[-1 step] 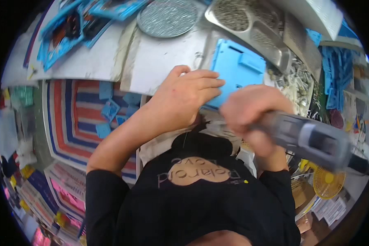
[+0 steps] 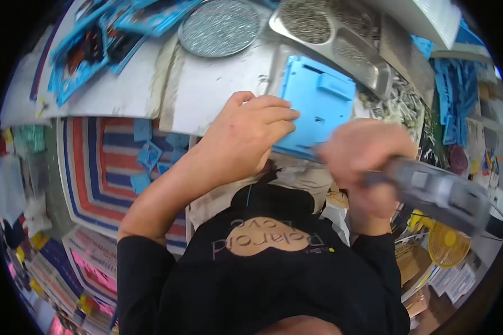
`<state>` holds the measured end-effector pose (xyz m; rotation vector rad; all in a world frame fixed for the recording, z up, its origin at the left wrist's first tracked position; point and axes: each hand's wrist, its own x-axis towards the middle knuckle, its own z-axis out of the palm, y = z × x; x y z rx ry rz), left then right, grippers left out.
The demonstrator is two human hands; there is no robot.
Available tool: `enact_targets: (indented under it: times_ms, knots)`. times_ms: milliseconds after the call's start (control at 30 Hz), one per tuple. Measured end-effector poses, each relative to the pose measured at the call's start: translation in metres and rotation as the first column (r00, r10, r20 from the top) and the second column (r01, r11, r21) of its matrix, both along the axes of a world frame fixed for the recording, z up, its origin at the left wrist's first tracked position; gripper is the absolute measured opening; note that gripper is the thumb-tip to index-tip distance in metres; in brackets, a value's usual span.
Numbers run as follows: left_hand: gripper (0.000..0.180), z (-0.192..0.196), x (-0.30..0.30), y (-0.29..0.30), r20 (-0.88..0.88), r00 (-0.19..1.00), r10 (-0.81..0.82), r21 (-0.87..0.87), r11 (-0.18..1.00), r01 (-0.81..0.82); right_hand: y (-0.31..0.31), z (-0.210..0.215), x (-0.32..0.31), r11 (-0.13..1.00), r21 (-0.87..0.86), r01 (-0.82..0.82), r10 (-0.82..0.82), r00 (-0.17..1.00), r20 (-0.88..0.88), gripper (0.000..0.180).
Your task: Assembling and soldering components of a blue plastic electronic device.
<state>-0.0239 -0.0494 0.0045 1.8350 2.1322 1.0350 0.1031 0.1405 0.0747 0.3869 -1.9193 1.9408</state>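
A flat, square blue plastic housing [image 2: 316,106] with a raised block near its far edge lies on the white work table [image 2: 207,84] ahead of me. My left hand [image 2: 251,125] grips its left edge, with the fingers laid over the top and the thumb hidden beneath the hand. Wrapped in my right hand [image 2: 369,148] is a grey electric screwdriver [image 2: 441,187], its body and cord pointing out to the right. Motion blurs this hand. Its fingers are close to the housing's near right corner, and I cannot tell whether the tip touches it.
Behind the housing stand a round tray [image 2: 221,28] of small metal parts and a steel tray [image 2: 363,67] with screws in its compartments. Loose metal parts [image 2: 399,103] lie to the right. Blue frames [image 2: 78,58] are piled far left; a striped-lined bin [image 2: 114,148] holds blue pieces.
My right hand and the screwdriver have shifted to the right, uncovering more of the housing's near right part. My left hand keeps its place on the housing. The whole view has shifted slightly.
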Motion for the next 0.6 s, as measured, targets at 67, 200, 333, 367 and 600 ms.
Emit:
enact_targets:
  times_ms: [67, 200, 333, 367, 600]
  knots:
    - [0.039, 0.008, 0.004, 0.025, 0.036, 0.999, 0.014, 0.116, 0.993, -0.018, 0.035, 0.017, 0.022, 0.989, -0.048, 0.137, -0.139, 0.989, -0.058, 0.02]
    - [0.036, -0.002, 0.027, 0.069, -0.043, 0.999, 0.025, 0.084, 0.996, -0.021, 0.066, -0.005, 0.04, 0.935, -0.218, 0.279, -0.291, 0.956, -0.025, 0.02]
    - [0.034, -0.005, 0.029, 0.076, -0.133, 0.99, 0.042, 0.031, 0.999, -0.038, 0.079, -0.028, 0.029, 0.93, -0.198, 0.308, -0.322, 0.946, -0.037, 0.021]
    - [0.034, -0.005, 0.029, 0.077, -0.154, 0.987, 0.05, 0.027, 0.999, -0.046, 0.081, -0.027, 0.024, 0.931, -0.192, 0.311, -0.325, 0.945, -0.048, 0.021]
    - [0.037, -0.002, 0.029, 0.076, -0.126, 0.991, 0.04, -0.02, 0.999, -0.043, 0.075, -0.023, 0.022, 0.931, -0.22, 0.291, -0.294, 0.956, 0.021, 0.014]
